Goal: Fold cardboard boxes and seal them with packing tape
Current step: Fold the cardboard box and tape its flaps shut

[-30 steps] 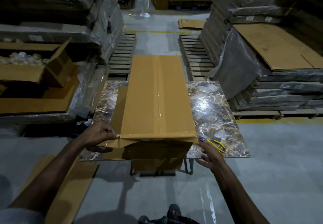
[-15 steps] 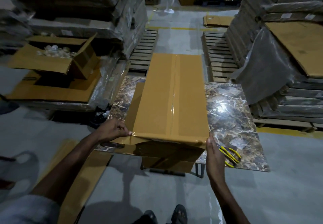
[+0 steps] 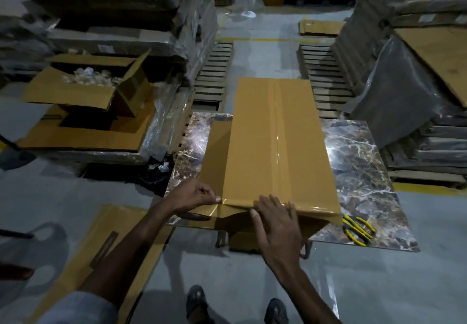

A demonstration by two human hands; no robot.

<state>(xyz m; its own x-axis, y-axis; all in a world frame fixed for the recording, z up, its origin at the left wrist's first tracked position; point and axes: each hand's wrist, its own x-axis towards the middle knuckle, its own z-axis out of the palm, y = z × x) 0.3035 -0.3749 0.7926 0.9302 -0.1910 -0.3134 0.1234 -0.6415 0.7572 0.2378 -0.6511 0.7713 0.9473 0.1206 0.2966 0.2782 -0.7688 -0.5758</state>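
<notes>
Head view is showing me the sealing step under way: the long cardboard box is lying lengthwise on the marble desk, its near end hanging over the desk's near edge, with a glossy strip already running down the centre seam. More packing tape is shining across the near edge. The left hand is pinching the tape's end at the near left corner, fingers curled, while the right hand is lying flat with straight fingers, pressing the tape down over that edge. I am judging that the next move is calling for a firm wipe along the edge and down the end face, which is sitting in shadow, so I am not seeing whether the tape is gripping there. The yellow-handled cutters are resting on the desk just right of the box, within reach for trimming. An open carton of clear items is sitting off to the left, flat cardboard is lying on the floor by the left arm, and pallets are lying beyond the desk; none of these is crowding the hands, though the overhanging end is looking unsupported under pressure.
</notes>
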